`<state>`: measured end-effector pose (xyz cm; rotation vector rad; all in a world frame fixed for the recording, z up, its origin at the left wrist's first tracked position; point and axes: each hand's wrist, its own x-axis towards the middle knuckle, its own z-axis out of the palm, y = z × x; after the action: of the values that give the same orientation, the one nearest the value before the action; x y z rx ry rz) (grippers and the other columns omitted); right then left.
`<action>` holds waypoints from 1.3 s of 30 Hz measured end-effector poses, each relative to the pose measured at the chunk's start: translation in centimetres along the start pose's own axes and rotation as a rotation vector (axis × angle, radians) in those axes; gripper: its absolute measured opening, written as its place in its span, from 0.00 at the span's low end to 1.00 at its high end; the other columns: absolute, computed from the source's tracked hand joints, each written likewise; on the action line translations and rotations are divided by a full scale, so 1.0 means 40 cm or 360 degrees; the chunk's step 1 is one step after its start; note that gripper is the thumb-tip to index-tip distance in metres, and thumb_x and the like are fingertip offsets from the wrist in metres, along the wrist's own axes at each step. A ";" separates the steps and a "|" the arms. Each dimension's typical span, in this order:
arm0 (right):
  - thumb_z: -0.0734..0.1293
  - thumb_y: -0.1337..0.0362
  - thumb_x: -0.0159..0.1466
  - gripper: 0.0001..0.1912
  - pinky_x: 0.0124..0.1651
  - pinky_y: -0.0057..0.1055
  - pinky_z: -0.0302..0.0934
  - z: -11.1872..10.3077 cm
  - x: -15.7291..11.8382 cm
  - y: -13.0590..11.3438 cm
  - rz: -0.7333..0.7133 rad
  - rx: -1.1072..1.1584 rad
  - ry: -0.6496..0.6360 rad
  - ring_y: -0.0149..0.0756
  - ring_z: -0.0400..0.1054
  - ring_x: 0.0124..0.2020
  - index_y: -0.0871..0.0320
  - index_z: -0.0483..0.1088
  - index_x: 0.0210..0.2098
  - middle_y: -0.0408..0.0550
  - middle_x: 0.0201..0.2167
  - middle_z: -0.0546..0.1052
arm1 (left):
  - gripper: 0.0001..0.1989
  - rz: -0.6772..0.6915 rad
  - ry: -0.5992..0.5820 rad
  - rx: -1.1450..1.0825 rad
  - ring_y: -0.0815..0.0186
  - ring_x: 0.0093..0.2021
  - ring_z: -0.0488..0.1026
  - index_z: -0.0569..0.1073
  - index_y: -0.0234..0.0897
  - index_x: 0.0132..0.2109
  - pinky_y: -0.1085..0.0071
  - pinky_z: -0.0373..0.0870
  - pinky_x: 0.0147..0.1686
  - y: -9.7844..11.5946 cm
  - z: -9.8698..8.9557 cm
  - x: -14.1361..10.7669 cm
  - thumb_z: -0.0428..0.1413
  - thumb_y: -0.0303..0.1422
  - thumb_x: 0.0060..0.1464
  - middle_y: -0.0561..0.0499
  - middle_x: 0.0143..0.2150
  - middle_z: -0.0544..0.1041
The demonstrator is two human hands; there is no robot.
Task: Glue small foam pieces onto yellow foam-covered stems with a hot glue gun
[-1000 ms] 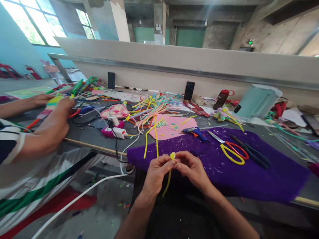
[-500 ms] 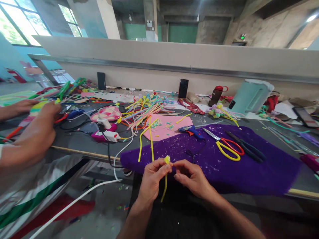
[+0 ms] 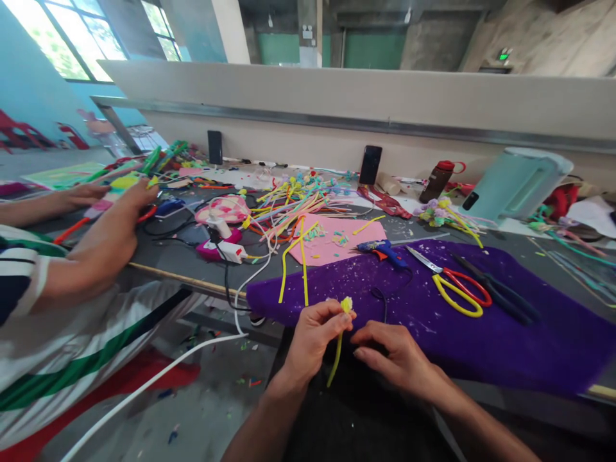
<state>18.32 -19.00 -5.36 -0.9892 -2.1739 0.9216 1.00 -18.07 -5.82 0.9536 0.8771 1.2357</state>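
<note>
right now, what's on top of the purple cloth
Scissors, a dark tool, black cord, white flecks, part of a glue gun and two yellow stems' ends. Whatever lies beneath is hidden.

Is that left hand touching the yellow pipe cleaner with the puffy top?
Touching: the head view shows the left hand pinching the yellow pipe cleaner below its top.

Yellow flower piece (image 3: pixel 346 304), white-flecked purple cloth (image 3: pixel 433 350)
The scissor handles (image 3: pixel 438 280) are one red, one yellow; the glue gun (image 3: pixel 392 253) is blue with orange, the sheet (image 3: pixel 332 258) pink.
</note>
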 end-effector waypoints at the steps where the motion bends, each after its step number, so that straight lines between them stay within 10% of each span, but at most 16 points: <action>1: 0.61 0.63 0.61 0.08 0.34 0.25 0.59 -0.013 0.002 -0.002 -0.0028 -0.0037 -0.0012 0.29 0.67 0.30 0.56 0.70 0.36 0.44 0.30 0.74 | 0.05 -0.0003 -0.0013 0.0009 0.70 0.27 0.67 0.77 0.33 0.27 0.75 0.61 0.30 0.002 0.002 0.003 0.60 0.31 0.43 0.50 0.26 0.74; 15: 0.62 0.61 0.60 0.08 0.29 0.26 0.58 -0.233 0.163 0.062 0.0006 -0.0545 -0.0162 0.30 0.67 0.26 0.56 0.71 0.31 0.45 0.25 0.74 | 0.05 -0.0131 -0.0171 -0.0047 0.69 0.27 0.69 0.77 0.34 0.27 0.74 0.62 0.31 0.022 0.031 0.122 0.60 0.32 0.43 0.50 0.24 0.75; 29: 0.58 0.64 0.63 0.11 0.34 0.27 0.58 -0.121 0.490 0.151 -0.0194 -0.0790 -0.0443 0.33 0.69 0.33 0.58 0.71 0.37 0.48 0.33 0.75 | 0.05 -0.0156 -0.0160 0.0044 0.67 0.29 0.67 0.76 0.35 0.26 0.72 0.61 0.29 0.009 -0.066 0.180 0.59 0.31 0.44 0.49 0.26 0.72; 39: 0.55 0.64 0.64 0.12 0.25 0.26 0.47 -0.034 0.545 0.137 -0.0271 -0.1313 -0.0600 0.31 0.64 0.27 0.60 0.68 0.38 0.48 0.31 0.71 | 0.03 -0.0033 -0.0317 0.0200 0.65 0.28 0.67 0.77 0.36 0.26 0.69 0.61 0.29 0.023 -0.078 0.174 0.59 0.29 0.44 0.47 0.24 0.73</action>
<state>9.27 1.59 -4.18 -0.9994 -2.9985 0.0913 -1.33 -10.76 -6.30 1.1443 0.8114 1.0567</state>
